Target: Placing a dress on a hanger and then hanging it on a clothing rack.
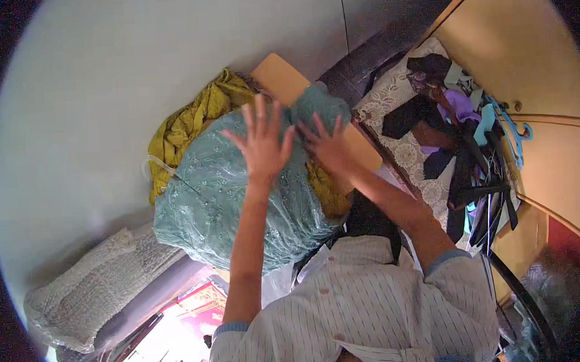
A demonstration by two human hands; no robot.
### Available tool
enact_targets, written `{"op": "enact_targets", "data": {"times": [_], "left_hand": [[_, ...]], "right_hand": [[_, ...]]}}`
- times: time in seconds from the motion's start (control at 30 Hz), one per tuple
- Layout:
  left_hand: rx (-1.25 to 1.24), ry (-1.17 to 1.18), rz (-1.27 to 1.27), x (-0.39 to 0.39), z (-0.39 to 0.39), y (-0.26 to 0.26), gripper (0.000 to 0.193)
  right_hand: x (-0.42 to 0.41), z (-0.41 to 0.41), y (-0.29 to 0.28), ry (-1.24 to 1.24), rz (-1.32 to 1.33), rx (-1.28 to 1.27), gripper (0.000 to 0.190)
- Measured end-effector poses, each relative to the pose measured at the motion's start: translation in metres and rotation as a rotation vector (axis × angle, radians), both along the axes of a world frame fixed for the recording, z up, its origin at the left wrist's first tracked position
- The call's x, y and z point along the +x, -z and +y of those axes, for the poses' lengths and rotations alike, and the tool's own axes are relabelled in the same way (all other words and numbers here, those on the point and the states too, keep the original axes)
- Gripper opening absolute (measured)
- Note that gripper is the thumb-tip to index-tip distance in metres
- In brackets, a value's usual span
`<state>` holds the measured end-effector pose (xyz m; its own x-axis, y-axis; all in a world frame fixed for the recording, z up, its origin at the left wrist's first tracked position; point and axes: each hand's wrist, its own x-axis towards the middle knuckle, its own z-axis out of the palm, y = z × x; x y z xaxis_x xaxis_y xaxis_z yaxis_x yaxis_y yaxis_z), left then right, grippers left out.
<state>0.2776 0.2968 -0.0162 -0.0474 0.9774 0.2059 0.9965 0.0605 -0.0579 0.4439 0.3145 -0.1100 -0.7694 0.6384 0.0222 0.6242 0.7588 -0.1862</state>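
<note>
A teal embroidered cloth with a sheen (212,200) is spread in a wide rounded mass before me. Over its upper part is my left hand (264,150), palm down with its fingers spread. My right hand (330,147), slightly blurred, is beside a bunched teal end of cloth (320,105), its fingers apart too. Neither hand grips anything; whether the palms press on the fabric I cannot tell. Mustard-yellow cloth (189,127) shows beyond and beneath the teal one. Under the bunched end lies a flat tan-orange board or panel (279,76), partly covered.
A whitish textured roll in clear plastic (103,284) lies along the wall at left. A red printed item (203,308) sits in bright light below it. At right, dark and purple fabric pieces (456,106) lie on a lace cloth (401,148), near a blue hanger (516,134) and wooden cabinet (504,37).
</note>
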Motion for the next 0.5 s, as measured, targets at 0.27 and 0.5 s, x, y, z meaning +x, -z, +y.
{"op": "enact_targets", "data": {"times": [0.27,0.5], "left_hand": [[-0.218,0.212,0.088,-0.006,-0.018,0.035,0.047],[-0.25,0.207,0.174,-0.018,-0.036,0.016,0.038]], "right_hand": [[0.034,-0.013,-0.041,0.05,0.048,-0.374,0.036],[0.008,0.022,-0.009,0.173,0.359,-0.056,0.042]]}}
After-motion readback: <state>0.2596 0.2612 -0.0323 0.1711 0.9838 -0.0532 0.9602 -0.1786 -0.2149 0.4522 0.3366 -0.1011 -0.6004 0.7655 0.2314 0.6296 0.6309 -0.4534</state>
